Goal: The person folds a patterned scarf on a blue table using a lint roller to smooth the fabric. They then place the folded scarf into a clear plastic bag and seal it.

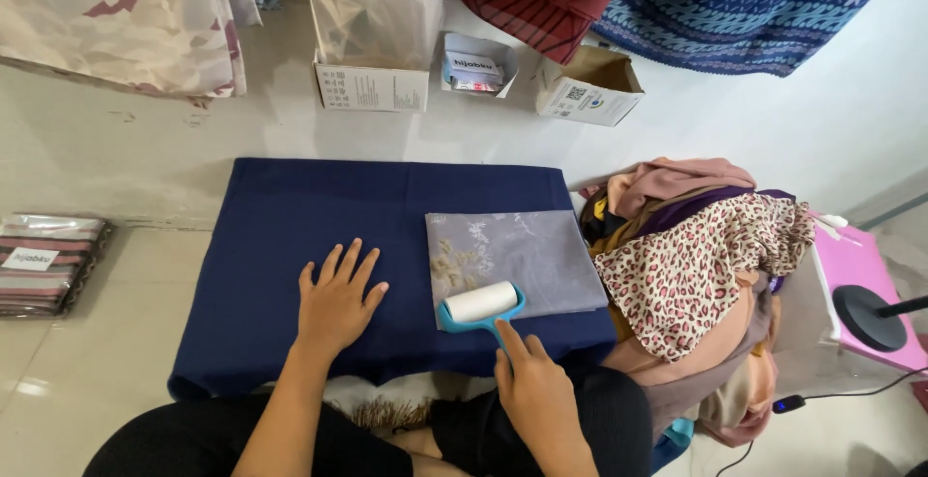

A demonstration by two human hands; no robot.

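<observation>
Head view, lint roller (480, 303) in right grip (530, 380), on grey cloth (512, 255)

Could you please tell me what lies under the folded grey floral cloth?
The folded grey cloth lies on a navy cloth spread over a low surface. A lint roller, held by the right hand, rests on its near edge. What the navy cloth covers cannot be seen.

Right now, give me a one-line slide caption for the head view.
Right hand rolls a blue-handled lint roller over folded grey fabric; left hand rests flat on the navy cloth.
</observation>
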